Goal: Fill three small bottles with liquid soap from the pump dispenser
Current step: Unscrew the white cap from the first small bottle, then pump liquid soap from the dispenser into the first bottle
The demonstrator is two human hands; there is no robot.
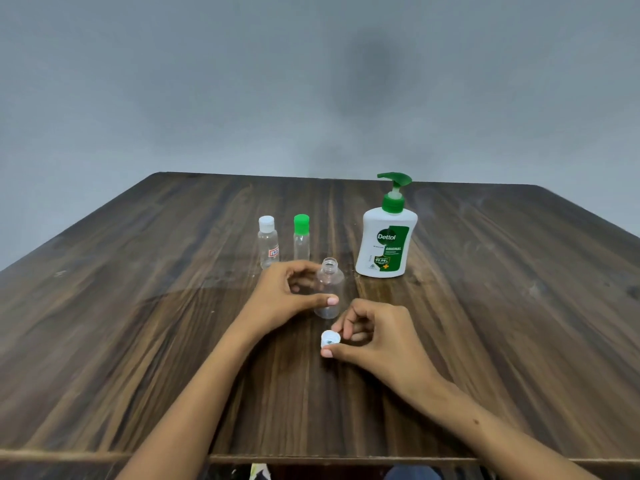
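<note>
On the wooden desk [138, 323] the left hand [287, 299] curled around an uncapped clear bottle [329, 289] standing upright, while the right hand [374, 336] pinched its white cap [330, 340] just in front of it. Two capped small bottles, white-capped [268, 242] and green-capped [301, 239], stood behind; the pump dispenser [386, 240] stood to their right

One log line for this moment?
left hand: holds open bottle | right hand: holds cap | dispenser: untouched
</note>
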